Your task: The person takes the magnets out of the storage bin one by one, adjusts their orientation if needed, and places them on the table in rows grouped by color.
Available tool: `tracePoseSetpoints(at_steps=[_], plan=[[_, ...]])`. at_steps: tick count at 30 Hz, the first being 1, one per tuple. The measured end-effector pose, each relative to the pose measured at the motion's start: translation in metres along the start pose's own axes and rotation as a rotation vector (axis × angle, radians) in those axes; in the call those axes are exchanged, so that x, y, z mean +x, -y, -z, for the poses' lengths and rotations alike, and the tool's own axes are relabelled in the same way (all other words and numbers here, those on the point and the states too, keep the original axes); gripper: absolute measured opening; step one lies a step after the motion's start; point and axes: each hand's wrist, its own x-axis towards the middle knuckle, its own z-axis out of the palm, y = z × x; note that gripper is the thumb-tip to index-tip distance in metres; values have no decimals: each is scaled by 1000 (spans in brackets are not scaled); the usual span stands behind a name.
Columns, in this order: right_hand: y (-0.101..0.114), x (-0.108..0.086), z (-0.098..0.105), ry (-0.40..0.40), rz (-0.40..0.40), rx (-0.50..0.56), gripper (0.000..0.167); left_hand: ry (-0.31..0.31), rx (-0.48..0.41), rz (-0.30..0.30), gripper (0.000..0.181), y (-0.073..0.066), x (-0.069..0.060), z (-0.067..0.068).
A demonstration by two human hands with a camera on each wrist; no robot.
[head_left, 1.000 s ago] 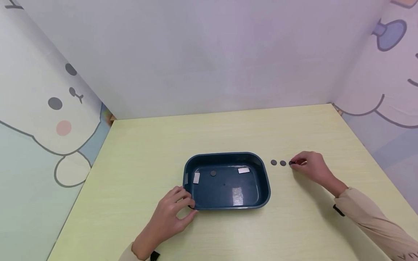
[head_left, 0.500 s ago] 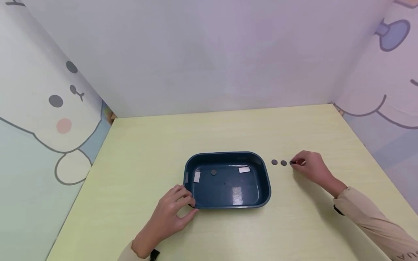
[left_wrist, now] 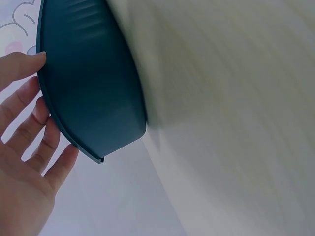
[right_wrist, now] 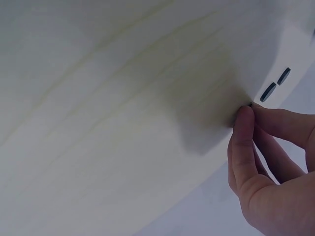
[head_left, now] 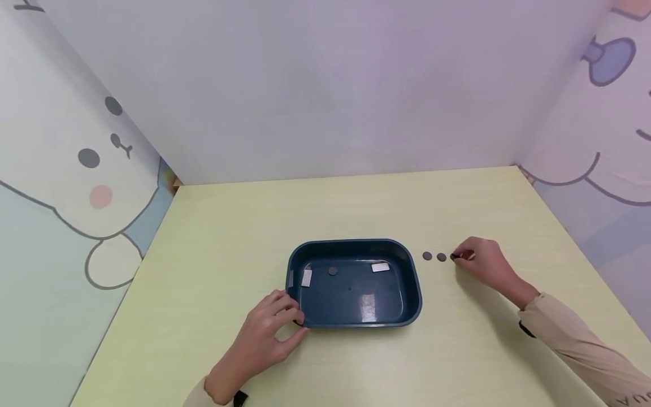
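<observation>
A dark blue plastic basin (head_left: pixel 351 308) sits on the table in the head view. At its near left corner my left hand (head_left: pixel 267 330) holds the rim, fingers over the edge and thumb at the front side. The left wrist view shows the fingertips along the rim of the basin (left_wrist: pixel 93 83). To the right of the basin, my right hand (head_left: pixel 485 263) pinches a small dark round disc (head_left: pixel 453 256) at the table surface, mostly hidden by the fingertips. Two like discs, one nearer the basin (head_left: pixel 427 256) and one in the middle (head_left: pixel 441 257), lie in a row beside it.
Inside the basin are a dark disc (head_left: pixel 333 271), a white rectangular piece (head_left: pixel 306 278) at the left and another white piece (head_left: pixel 380 267) at the right. The pale yellow table (head_left: pixel 229 226) ends at a plain wall (head_left: pixel 330 113); cartoon-printed panels stand at both sides.
Only a slight shift of the head view shows. Both hands, the basin and the discs keep their places.
</observation>
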Motion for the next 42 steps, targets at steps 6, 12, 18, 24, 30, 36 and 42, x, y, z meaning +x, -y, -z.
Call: tracePoseSetpoints(at_steps=[6,12,18,24,30,36,42], plan=[[1,-1,4,32,-31,-1,10,24,2,16,16,-1,1,1],[4,-1,6,39,-44,12,11,0,-7,-11,18,0,0,0],[6,-2,12,17,-38,30,11,-10,-16,-36,18,1,-1,0],[9,-3,18,50,-104,202,21,-9,-4,-27,19,1,-1,0],[17,-5,21,66,-115,340,27,-11,-9,-34,20,1,-1,-1],[35,-6,25,80,-111,396,30,-17,-6,-40,20,1,-1,-1],[48,-6,27,80,-84,440,24,-25,9,-28,20,0,-1,-2]])
